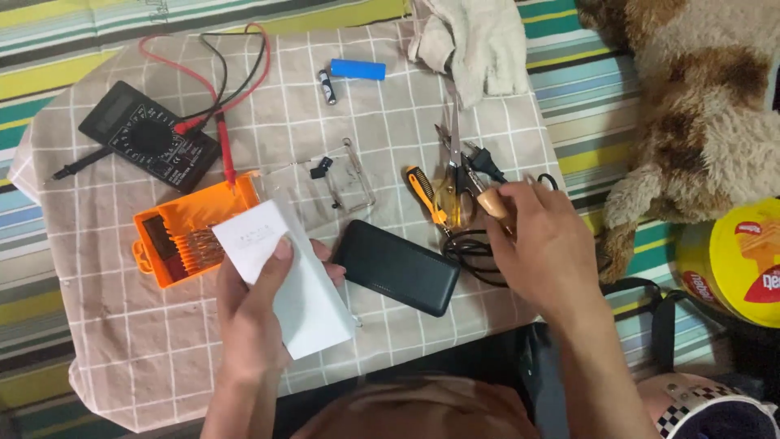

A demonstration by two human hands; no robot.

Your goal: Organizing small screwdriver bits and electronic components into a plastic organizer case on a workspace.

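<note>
While a white case (284, 280) is gripped by the left hand (256, 313), a wooden-handled tool (492, 202) is grasped by the right hand (540, 244); nothing looks opened yet.

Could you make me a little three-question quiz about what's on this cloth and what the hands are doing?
1. True or false: the left hand holds a white box.
2. Which thing do the right hand's fingers grip: A) scissors, B) wooden-handled soldering iron, C) blue battery?
3. What colour is the screwdriver case beside the multimeter?

Key: 1 true; 2 B; 3 orange.
</note>
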